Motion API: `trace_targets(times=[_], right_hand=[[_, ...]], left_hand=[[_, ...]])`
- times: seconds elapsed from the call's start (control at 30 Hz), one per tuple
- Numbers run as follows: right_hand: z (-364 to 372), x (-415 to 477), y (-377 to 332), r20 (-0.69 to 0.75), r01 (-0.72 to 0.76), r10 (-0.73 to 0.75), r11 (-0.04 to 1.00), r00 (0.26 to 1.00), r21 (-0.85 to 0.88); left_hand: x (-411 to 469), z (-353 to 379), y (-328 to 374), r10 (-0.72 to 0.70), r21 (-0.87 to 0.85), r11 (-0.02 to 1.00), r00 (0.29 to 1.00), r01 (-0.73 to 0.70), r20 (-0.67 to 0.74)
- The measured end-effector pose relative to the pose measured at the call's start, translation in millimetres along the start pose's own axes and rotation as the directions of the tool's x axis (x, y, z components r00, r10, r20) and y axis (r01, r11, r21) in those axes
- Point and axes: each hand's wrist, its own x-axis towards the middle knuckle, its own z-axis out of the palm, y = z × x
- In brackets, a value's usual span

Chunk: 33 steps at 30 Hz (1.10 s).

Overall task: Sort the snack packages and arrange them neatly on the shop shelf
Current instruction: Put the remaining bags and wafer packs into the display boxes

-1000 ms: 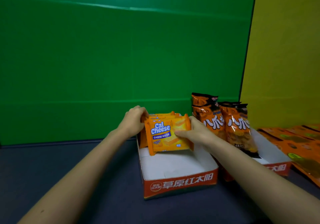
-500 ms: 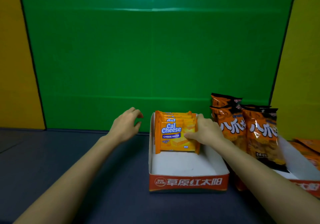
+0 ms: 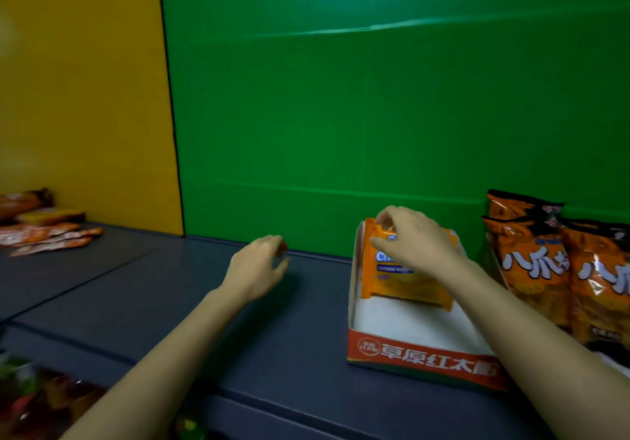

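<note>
Since a moment ago my left hand (image 3: 258, 267) has drifted off to the left of the tray, and my right hand (image 3: 414, 242) has shifted from the stack's right edge up onto its top.

Left hand — empty, fingers loosely curled, hovering above the dark shelf (image 3: 177, 289), touching nothing. Right hand — fingers bent over the top edge of the front cheese wafer pack (image 3: 397, 283), thumb on its face, pinching or pressing it; I cannot tell which.

The wafer packs stand upright at the back of the white cardboard tray (image 3: 421, 359), directly under my right hand. Likely light, with slick, crinkly film over brittle wafers — best taken by the side edges or top seam, not squeezed across the middle.

Just right of my right hand, upright orange snack bags (image 3: 531, 262): puffy, soft, apt to topple. Far left of my left hand, loose packets (image 3: 51, 235) lie flat, probably unsorted.
</note>
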Motion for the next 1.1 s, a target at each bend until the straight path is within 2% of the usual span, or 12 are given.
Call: trace_targets(times=[0.2,0.37,0.57,0.8,1.1], right_hand=[[24,15,-97,0.1,0.153,-0.17,0.976,0.98,0.157],[57,14,-188,0.186,0.262,-0.305,0.939,0.934,0.224],[94,15,-304,0.244,0.313,-0.396,0.895,0.885,0.318],[137,17,-430,0.277,0.3,-0.416,0.876,0.866,0.378],[180,48,-521,0.309,0.234,-0.367,0.89,0.878,0.391]], left_hand=[[-48,-45,-73,-0.161,0.085,0.983,0.987,0.162,-0.017],[-96,-92,-154,-0.314,0.146,0.938,0.949,0.315,-0.032],[-151,-153,-247,-0.402,0.21,0.892,0.915,0.4,-0.034],[-204,-210,-349,-0.422,0.314,0.859,0.906,0.405,-0.015],[-217,-233,-446,-0.439,0.283,0.855,0.897,0.434,-0.049]])
